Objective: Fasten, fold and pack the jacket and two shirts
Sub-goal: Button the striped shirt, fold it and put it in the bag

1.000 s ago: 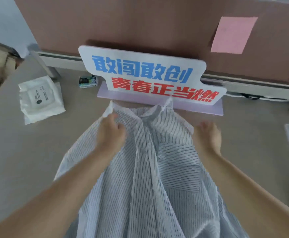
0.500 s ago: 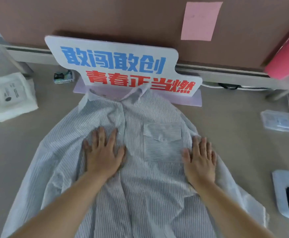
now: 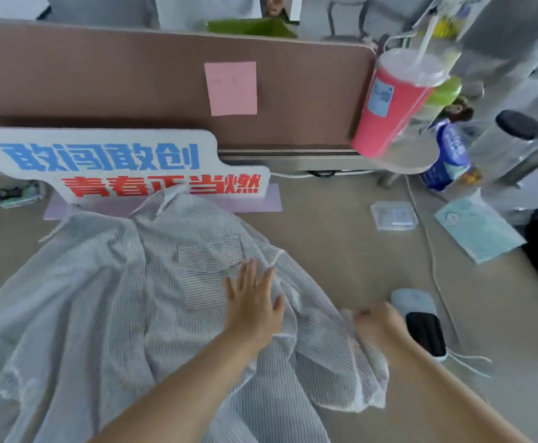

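Observation:
A white shirt with thin dark stripes (image 3: 101, 298) lies front-up on the beige desk (image 3: 341, 251), its collar toward the sign at the back. Its chest pocket (image 3: 204, 270) faces up. My left hand (image 3: 251, 302) rests flat on the shirt just right of the pocket, fingers spread. My right hand (image 3: 376, 321) is closed on the bunched fabric of the shirt's right sleeve near the desk's right side. No jacket or second shirt shows.
A white sign with blue and red characters (image 3: 117, 167) stands behind the collar against a brown partition (image 3: 133, 81). A red cup with a straw (image 3: 392, 100), a small clear packet (image 3: 394, 215), a teal card (image 3: 478, 231), a cable and a pale mouse-like device (image 3: 418, 318) crowd the right.
The view swung right. My left hand moved from the shirt's left chest across to the right of the pocket. My right hand left its flat rest and gripped the right sleeve.

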The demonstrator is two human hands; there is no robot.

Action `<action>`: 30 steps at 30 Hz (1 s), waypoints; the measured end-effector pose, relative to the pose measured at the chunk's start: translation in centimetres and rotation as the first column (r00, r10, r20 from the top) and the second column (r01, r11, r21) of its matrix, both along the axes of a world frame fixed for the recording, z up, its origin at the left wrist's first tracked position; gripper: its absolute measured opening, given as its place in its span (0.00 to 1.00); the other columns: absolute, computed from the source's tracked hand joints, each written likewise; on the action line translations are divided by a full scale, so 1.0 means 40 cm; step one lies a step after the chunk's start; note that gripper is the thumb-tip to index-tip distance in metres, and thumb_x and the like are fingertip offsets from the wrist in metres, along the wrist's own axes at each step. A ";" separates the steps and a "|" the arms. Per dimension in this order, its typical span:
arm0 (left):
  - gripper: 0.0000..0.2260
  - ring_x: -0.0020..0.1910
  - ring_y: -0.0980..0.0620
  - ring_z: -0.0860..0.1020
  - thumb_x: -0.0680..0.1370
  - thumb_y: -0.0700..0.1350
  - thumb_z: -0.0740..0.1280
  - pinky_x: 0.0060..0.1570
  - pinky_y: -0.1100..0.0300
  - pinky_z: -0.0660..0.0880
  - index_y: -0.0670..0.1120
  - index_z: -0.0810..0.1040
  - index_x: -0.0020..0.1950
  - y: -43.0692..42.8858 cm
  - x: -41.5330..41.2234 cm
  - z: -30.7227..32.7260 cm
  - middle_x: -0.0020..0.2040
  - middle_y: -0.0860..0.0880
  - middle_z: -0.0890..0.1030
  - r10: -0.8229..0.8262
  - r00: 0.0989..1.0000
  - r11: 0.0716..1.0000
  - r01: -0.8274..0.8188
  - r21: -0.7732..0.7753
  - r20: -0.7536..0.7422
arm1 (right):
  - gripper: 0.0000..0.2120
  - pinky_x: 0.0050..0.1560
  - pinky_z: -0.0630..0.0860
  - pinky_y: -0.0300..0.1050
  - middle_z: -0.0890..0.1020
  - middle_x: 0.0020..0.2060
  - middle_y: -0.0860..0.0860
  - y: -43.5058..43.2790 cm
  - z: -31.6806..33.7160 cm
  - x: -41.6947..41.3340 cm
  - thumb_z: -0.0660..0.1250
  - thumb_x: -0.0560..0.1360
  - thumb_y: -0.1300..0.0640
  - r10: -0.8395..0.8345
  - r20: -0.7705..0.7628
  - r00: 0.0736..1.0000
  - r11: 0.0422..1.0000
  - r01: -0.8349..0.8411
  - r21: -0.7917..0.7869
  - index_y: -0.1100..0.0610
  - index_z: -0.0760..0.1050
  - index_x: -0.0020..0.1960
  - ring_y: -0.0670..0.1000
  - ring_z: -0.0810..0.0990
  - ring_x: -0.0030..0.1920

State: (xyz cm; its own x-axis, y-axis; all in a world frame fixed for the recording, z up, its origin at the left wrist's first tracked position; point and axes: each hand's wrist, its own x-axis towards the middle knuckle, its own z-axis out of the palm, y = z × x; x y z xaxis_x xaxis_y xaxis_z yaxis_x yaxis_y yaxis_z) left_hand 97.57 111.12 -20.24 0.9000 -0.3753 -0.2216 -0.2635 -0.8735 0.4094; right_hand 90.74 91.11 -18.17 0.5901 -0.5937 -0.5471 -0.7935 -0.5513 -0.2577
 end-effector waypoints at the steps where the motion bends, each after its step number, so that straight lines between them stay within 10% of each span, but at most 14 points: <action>1: 0.26 0.78 0.45 0.41 0.81 0.57 0.51 0.74 0.42 0.40 0.53 0.49 0.77 -0.015 -0.008 -0.008 0.79 0.45 0.41 -0.013 0.999 1.000 0.014 0.026 -0.036 | 0.12 0.39 0.67 0.45 0.77 0.39 0.58 -0.037 0.019 0.012 0.61 0.78 0.60 -0.007 0.070 0.997 1.000 0.009 -0.026 0.62 0.75 0.37 0.53 0.72 0.40; 6: 0.29 0.77 0.43 0.36 0.80 0.61 0.46 0.73 0.41 0.39 0.55 0.36 0.77 -0.020 -0.011 -0.050 0.77 0.42 0.34 -0.024 0.992 0.983 0.046 0.178 -0.125 | 0.14 0.39 0.67 0.47 0.77 0.35 0.63 -0.244 0.220 0.070 0.57 0.77 0.64 -0.106 0.397 0.912 0.940 0.222 -0.259 0.65 0.74 0.35 0.63 0.77 0.43; 9: 0.30 0.76 0.43 0.35 0.80 0.61 0.45 0.72 0.41 0.38 0.57 0.30 0.74 -0.016 -0.013 -0.063 0.77 0.43 0.32 -0.035 0.990 0.969 0.068 0.236 -0.140 | 0.16 0.52 0.71 0.52 0.79 0.48 0.70 -0.335 0.302 0.093 0.57 0.76 0.60 -0.122 0.648 0.752 0.826 0.438 -0.353 0.70 0.78 0.50 0.66 0.76 0.53; 14: 0.31 0.77 0.43 0.39 0.80 0.60 0.50 0.73 0.41 0.41 0.58 0.33 0.75 -0.028 -0.014 -0.043 0.78 0.43 0.35 -0.029 0.992 0.978 0.054 0.203 -0.122 | 0.14 0.58 0.67 0.46 0.78 0.55 0.64 -0.377 0.294 0.105 0.58 0.77 0.57 -0.275 0.817 0.507 0.789 0.605 -0.110 0.63 0.78 0.53 0.61 0.75 0.57; 16: 0.30 0.78 0.44 0.48 0.80 0.54 0.55 0.73 0.44 0.47 0.56 0.44 0.78 -0.020 -0.012 -0.025 0.79 0.43 0.45 -0.020 0.997 0.987 0.031 0.157 -0.073 | 0.15 0.56 0.72 0.52 0.79 0.51 0.66 -0.392 0.264 0.098 0.58 0.77 0.55 -0.376 0.745 0.551 0.789 0.612 -0.054 0.66 0.78 0.51 0.64 0.77 0.54; 21: 0.24 0.69 0.50 0.66 0.77 0.36 0.60 0.66 0.57 0.66 0.48 0.65 0.73 0.020 0.009 0.002 0.71 0.51 0.67 0.087 0.996 0.995 -0.087 -0.048 -0.012 | 0.18 0.57 0.71 0.54 0.71 0.59 0.67 -0.309 0.179 0.061 0.63 0.71 0.65 -0.185 0.247 0.951 0.926 0.253 -0.281 0.65 0.71 0.60 0.66 0.71 0.59; 24: 0.23 0.66 0.50 0.70 0.77 0.33 0.61 0.59 0.59 0.73 0.44 0.68 0.72 0.033 0.019 0.013 0.68 0.49 0.68 0.131 0.991 0.976 -0.127 -0.176 0.009 | 0.17 0.60 0.70 0.45 0.76 0.58 0.52 -0.211 0.145 0.031 0.68 0.71 0.56 0.219 0.227 0.949 0.976 -0.215 -0.041 0.51 0.76 0.60 0.56 0.74 0.62; 27: 0.22 0.58 0.50 0.75 0.76 0.34 0.62 0.45 0.61 0.75 0.43 0.70 0.71 0.035 0.026 0.036 0.66 0.48 0.69 0.146 0.986 0.968 -0.127 -0.216 0.075 | 0.34 0.70 0.61 0.47 0.70 0.63 0.44 -0.137 0.088 -0.013 0.70 0.65 0.37 0.625 -0.043 0.779 0.780 -0.623 0.054 0.45 0.68 0.68 0.50 0.67 0.68; 28: 0.22 0.54 0.50 0.77 0.75 0.34 0.62 0.41 0.62 0.74 0.44 0.72 0.69 0.036 0.029 0.045 0.65 0.48 0.70 0.159 0.983 0.966 -0.136 -0.218 0.091 | 0.35 0.71 0.57 0.46 0.69 0.65 0.44 -0.125 0.067 -0.022 0.69 0.66 0.39 0.710 -0.136 0.691 0.696 -0.718 -0.021 0.47 0.66 0.70 0.51 0.65 0.69; 30: 0.21 0.49 0.49 0.77 0.74 0.34 0.63 0.37 0.62 0.71 0.46 0.74 0.66 0.036 0.036 0.059 0.63 0.48 0.69 0.190 0.976 0.965 -0.167 -0.201 0.103 | 0.21 0.61 0.65 0.41 0.75 0.60 0.47 -0.121 0.053 -0.024 0.65 0.73 0.52 0.602 -0.077 0.794 0.786 -0.607 -0.117 0.50 0.71 0.66 0.50 0.72 0.61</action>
